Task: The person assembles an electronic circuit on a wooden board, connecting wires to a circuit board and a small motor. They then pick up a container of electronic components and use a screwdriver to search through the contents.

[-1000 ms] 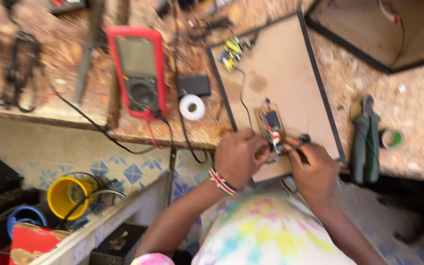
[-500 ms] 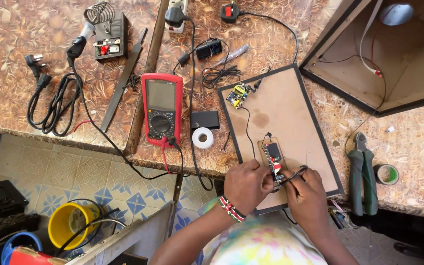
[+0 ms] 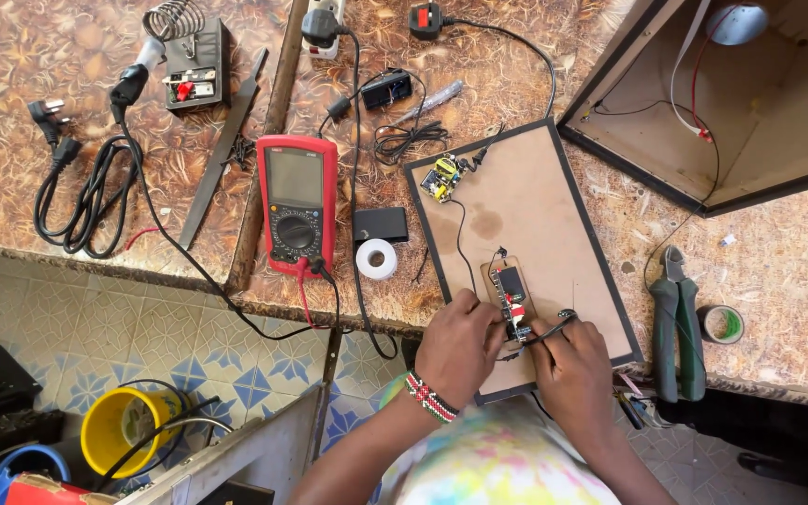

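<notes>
A brown hardboard panel (image 3: 535, 215) lies on the workbench with a small circuit board (image 3: 512, 290) set into a slot near its front edge. My left hand (image 3: 460, 346), with a beaded wristband, pinches the lower end of that circuit board. My right hand (image 3: 572, 369) holds a thin black tool or probe (image 3: 554, 327) whose tip touches the board from the right. A thin black wire runs up the panel to a small yellow-green module (image 3: 441, 178).
A red multimeter (image 3: 296, 201) with leads, a white tape roll (image 3: 377, 258) and a small black box (image 3: 381, 224) lie left of the panel. Green-handled pliers (image 3: 677, 323) and a green tape roll (image 3: 722, 324) lie right. An open wooden box (image 3: 731, 103) sits behind; soldering stand (image 3: 189, 56) far left.
The view has shifted down and steadied, so the bench now fills the frame. Both hands stay on the small circuit board, hardly moved.
</notes>
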